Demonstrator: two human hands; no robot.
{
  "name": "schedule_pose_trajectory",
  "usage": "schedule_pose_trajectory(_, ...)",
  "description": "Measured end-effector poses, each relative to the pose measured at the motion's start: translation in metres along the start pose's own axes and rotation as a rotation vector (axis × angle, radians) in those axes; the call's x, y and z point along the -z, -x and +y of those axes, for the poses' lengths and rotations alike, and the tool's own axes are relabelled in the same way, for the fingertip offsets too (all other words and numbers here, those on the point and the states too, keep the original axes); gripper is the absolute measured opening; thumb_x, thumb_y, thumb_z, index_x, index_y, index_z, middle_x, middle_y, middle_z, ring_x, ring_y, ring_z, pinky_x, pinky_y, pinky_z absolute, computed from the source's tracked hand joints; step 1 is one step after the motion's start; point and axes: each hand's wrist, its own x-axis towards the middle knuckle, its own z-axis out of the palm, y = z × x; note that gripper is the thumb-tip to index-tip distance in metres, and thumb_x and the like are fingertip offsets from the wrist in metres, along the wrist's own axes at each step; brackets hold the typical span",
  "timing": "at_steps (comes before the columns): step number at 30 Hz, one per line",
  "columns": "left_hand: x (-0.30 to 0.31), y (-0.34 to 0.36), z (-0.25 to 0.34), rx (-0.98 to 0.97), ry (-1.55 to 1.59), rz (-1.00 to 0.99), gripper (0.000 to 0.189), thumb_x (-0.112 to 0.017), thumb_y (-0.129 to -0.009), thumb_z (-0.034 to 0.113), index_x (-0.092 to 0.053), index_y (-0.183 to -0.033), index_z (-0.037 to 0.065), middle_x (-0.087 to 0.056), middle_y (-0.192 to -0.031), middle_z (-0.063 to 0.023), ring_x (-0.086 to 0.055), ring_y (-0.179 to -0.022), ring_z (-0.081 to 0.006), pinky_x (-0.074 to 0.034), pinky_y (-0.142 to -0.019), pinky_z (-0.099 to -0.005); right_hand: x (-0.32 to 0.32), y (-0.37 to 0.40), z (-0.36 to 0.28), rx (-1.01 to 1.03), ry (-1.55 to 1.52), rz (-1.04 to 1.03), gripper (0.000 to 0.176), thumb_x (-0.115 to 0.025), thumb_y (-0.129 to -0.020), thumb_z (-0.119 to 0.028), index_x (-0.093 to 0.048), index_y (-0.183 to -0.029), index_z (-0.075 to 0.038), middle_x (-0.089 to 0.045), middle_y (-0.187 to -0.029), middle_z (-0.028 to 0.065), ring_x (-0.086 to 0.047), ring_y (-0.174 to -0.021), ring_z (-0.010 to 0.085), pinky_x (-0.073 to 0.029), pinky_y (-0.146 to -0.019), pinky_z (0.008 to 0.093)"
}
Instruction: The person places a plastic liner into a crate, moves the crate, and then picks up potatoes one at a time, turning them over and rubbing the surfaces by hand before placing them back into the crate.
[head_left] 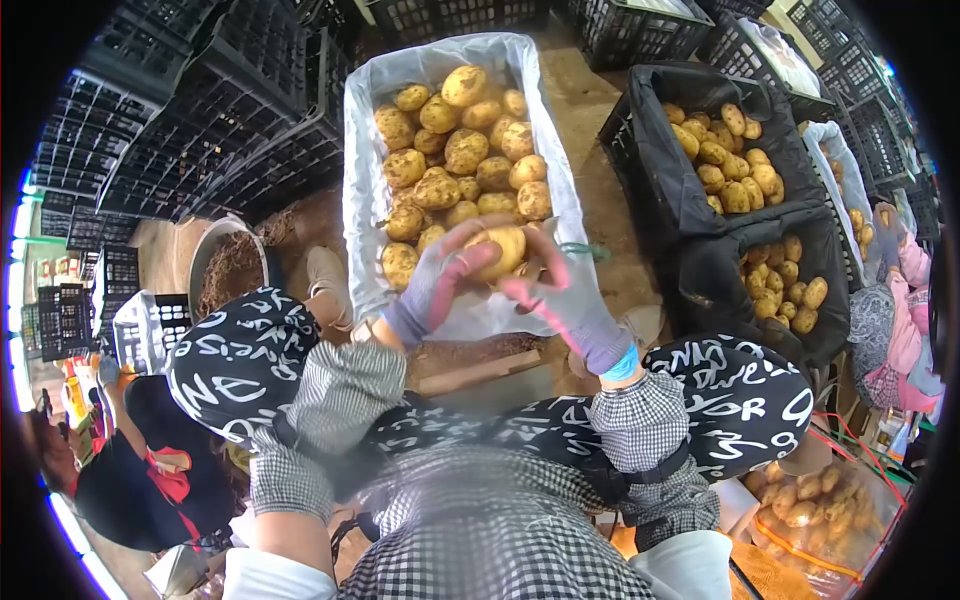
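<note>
A yellow, partly dirt-marked potato is held up between my two gloved hands, over the near end of a crate lined with white plastic. My left hand curls around the potato's left side, with the fingers over its top. On the other side my right hand is bent with its fingers against the potato's right end. Both gloves are grey and pink. Below and beyond them the crate holds many soil-covered potatoes.
Right of the crate stand two black-lined crates with potatoes. A bucket of dark debris is at left, near stacked black crates. Co-workers sit at both sides. A clear bag of potatoes lies at lower right.
</note>
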Motion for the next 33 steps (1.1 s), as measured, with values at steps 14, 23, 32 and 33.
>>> schedule_pose_trajectory(14, 0.012, 0.036, -0.03, -0.183, 0.024, 0.06, 0.094, -0.085, -0.072, 0.006, -0.031, -0.148, -0.002, -0.047, -0.138, -0.0122, -0.047, -0.128, -0.0194, -0.041, -0.108, -0.0329, -0.015, 0.0, 0.011, 0.019, 0.005, -0.21, 0.079, -0.073, -0.083, -0.005, -0.034, -0.151, -0.005, -0.049, -0.135, 0.007, -0.055, -0.108, 0.01, -0.049, -0.088, 0.0221)
schedule_pose_trajectory(23, 0.009, 0.042, -0.013, -0.168, -0.108, -0.004, 0.077, -0.077, -0.073, -0.003, -0.043, -0.142, -0.001, -0.05, -0.137, -0.0115, -0.051, -0.126, -0.0192, -0.042, -0.107, -0.0324, -0.01, -0.006, 0.011, -0.108, 0.07, -0.09, 0.055, -0.064, -0.095, -0.024, -0.046, -0.142, -0.003, -0.06, -0.12, 0.0073, -0.06, -0.098, 0.0098, -0.055, -0.069, 0.0249)
schedule_pose_trajectory(32, 0.015, 0.036, -0.009, -0.038, 0.605, 0.145, 0.074, -0.078, -0.083, 0.012, -0.039, -0.146, 0.001, -0.045, -0.146, -0.0138, -0.047, -0.131, -0.0194, -0.04, -0.108, -0.0306, -0.026, 0.003, 0.007, -0.055, -0.317, -0.135, 0.074, -0.082, -0.081, -0.019, -0.043, -0.142, 0.0, -0.053, -0.131, 0.0084, -0.057, -0.113, 0.014, -0.053, -0.085, 0.0249)
schedule_pose_trajectory(33, 0.012, 0.036, -0.007, -0.071, 0.516, 0.121, 0.078, -0.078, -0.084, 0.013, -0.035, -0.148, 0.001, -0.044, -0.147, -0.0139, -0.046, -0.131, -0.0193, -0.039, -0.108, -0.0307, -0.028, 0.003, 0.007, 0.006, -0.309, -0.099, 0.075, -0.082, -0.081, -0.019, -0.043, -0.142, 0.0, -0.052, -0.133, 0.0087, -0.056, -0.114, 0.0139, -0.053, -0.086, 0.0245)
